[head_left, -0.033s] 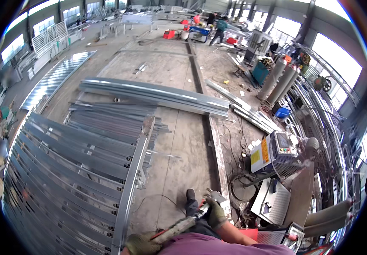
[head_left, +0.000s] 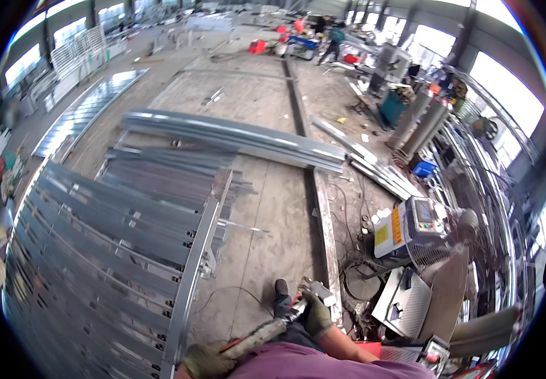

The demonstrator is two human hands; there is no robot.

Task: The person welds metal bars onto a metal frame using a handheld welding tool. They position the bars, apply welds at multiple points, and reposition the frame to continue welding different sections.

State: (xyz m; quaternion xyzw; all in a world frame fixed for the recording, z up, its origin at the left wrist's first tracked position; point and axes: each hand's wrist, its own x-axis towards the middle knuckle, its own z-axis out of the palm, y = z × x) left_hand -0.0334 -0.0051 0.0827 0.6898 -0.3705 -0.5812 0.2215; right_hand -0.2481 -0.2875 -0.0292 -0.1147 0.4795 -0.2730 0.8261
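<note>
"Where's the long hand tool [head_left: 257, 338]?"

"Low in front of the purple shirt [head_left: 323, 364], held at a slant. The right hand [head_left: 316, 314] is closed round its front; the left hand [head_left: 206, 362] looks closed on its rear, partly cut off."

"How far along?"

"The slats of the metal panel [head_left: 99, 252] at left already run up to its end rail [head_left: 196, 265]. Loose bars [head_left: 178, 180] lie beyond, seemingly unattached. What's left, I can't tell."

"Any change?"

"Little: the view has shifted slightly, and both hands keep their grip."
</note>
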